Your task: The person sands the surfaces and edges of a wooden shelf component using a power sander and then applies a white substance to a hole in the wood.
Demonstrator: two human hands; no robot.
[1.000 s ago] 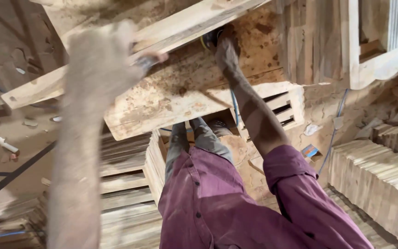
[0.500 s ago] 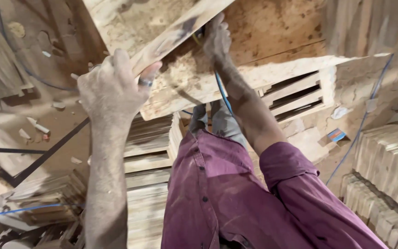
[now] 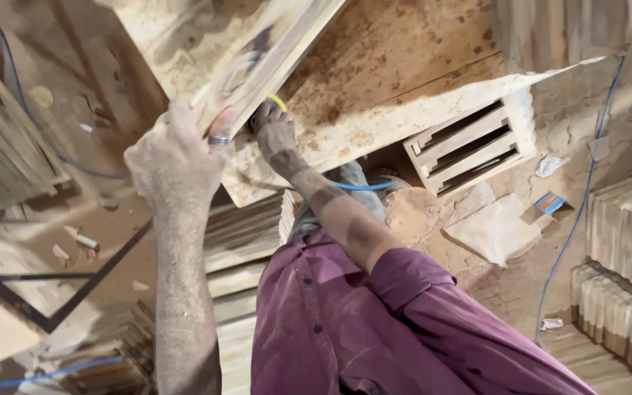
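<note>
Both hands up on the wooden plank (image 3: 287, 44) — left hand (image 3: 177, 157) curled tight round its edge, right hand (image 3: 273, 132) gripping just beside — dusty workbench (image 3: 404, 110) beneath.

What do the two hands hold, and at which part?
The left hand grips the wooden board at its lower edge. The right hand touches it there; its hold cannot be told.

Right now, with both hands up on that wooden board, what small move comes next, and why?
Probably steady the wooden board before shifting it. The left hand clamps its lower edge, while the right hand only touches near it, beside a yellow band. The board is tilted over the plywood bench, so a firmer right grip seems wise.
</note>
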